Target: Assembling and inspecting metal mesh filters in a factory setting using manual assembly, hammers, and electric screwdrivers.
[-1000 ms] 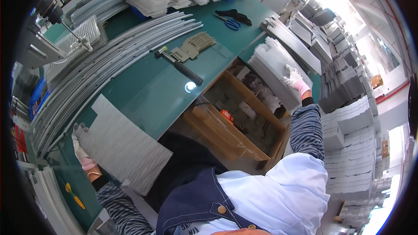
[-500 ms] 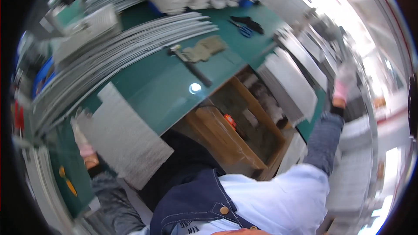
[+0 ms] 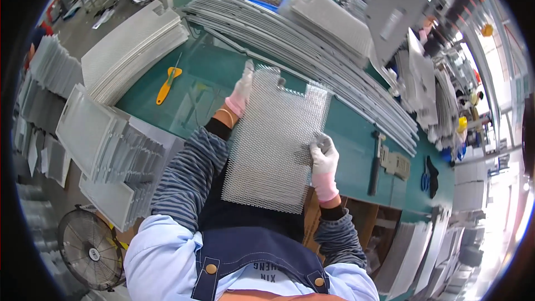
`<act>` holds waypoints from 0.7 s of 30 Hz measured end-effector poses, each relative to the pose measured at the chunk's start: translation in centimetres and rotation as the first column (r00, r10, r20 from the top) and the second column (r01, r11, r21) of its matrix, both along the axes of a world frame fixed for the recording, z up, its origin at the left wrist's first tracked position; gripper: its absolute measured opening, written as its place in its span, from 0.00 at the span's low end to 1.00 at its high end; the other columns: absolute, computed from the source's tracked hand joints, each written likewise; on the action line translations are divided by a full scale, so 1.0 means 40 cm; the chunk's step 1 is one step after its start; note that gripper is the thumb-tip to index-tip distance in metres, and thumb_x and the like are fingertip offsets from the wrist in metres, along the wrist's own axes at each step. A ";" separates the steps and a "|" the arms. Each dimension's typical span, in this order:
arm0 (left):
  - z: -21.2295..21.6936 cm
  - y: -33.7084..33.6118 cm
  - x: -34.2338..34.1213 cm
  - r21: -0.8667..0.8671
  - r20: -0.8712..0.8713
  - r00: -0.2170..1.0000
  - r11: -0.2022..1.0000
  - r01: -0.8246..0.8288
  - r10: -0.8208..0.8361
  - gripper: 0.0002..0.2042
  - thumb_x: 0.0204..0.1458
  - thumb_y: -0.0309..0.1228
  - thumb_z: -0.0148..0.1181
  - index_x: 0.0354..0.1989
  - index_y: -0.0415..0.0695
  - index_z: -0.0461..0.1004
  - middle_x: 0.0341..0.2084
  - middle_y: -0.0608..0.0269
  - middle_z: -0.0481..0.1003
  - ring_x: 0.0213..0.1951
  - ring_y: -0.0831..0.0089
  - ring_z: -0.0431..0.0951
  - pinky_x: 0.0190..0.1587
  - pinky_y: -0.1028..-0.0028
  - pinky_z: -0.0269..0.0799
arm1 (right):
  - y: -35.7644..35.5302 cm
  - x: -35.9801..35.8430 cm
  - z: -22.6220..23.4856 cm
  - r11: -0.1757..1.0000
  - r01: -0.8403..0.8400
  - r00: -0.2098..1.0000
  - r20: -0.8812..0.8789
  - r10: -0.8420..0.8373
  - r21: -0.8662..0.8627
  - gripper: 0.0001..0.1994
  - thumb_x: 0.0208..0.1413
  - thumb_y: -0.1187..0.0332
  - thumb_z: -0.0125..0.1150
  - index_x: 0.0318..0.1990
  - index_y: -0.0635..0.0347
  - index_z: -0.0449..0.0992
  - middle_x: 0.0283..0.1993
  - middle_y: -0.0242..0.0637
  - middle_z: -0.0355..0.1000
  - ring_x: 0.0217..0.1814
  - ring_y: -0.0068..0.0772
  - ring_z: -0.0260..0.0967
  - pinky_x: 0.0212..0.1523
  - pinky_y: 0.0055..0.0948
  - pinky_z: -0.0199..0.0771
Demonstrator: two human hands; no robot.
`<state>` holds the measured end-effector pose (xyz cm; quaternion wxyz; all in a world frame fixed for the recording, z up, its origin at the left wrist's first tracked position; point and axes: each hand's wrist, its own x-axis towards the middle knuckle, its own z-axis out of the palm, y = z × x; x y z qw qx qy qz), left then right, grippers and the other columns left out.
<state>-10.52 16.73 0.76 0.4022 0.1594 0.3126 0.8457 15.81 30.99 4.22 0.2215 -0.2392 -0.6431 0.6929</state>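
Hands apart, at opposite sides of silver metal mesh panel with notched far edge (image 3: pixel 270 145), which lies between them. White-and-pink gloved right hand (image 3: pixel 325 161) pinched on near-right edge; matching left hand (image 3: pixel 242 89) along far-left edge, grip hidden. Orange-yellow-handled tool (image 3: pixel 167 86) left of left hand, on green table (image 3: pixel 355 150). Black-handled hammer (image 3: pixel 375 164) right of right hand. Long grey strips (image 3: pixel 312 50) beyond both.

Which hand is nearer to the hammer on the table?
Right. The right hand is left of the hammer, at the mesh panel's right edge; the left hand is farther left, at the panel's opposite edge.
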 end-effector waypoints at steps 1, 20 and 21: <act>0.032 0.004 0.019 0.123 0.204 0.972 0.988 0.092 -0.116 0.35 0.64 0.59 0.31 0.55 0.35 0.69 0.47 0.53 0.74 0.47 0.64 0.75 0.55 0.67 0.73 | 0.019 -0.002 -0.032 0.999 0.042 0.999 0.027 -0.042 0.028 0.15 0.58 0.78 0.58 0.53 0.70 0.70 0.43 0.31 0.72 0.42 0.18 0.67 0.45 0.18 0.68; 0.014 -0.109 -0.130 0.066 -0.088 0.984 0.987 -0.148 0.153 0.20 0.67 0.35 0.33 0.61 0.37 0.62 0.50 0.49 0.73 0.49 0.64 0.76 0.55 0.67 0.74 | -0.021 -0.047 -0.004 0.958 -0.254 0.923 0.329 0.199 0.133 0.26 0.51 0.74 0.62 0.58 0.70 0.64 0.42 0.40 0.73 0.39 0.25 0.69 0.42 0.25 0.72; 0.025 -0.133 -0.156 0.266 0.133 0.989 0.959 -0.101 0.067 0.20 0.67 0.35 0.34 0.61 0.38 0.62 0.49 0.50 0.74 0.49 0.65 0.76 0.54 0.67 0.74 | -0.078 -0.059 -0.009 0.941 -0.276 0.938 0.271 0.218 0.196 0.25 0.52 0.73 0.61 0.58 0.71 0.64 0.46 0.42 0.73 0.45 0.29 0.69 0.49 0.28 0.69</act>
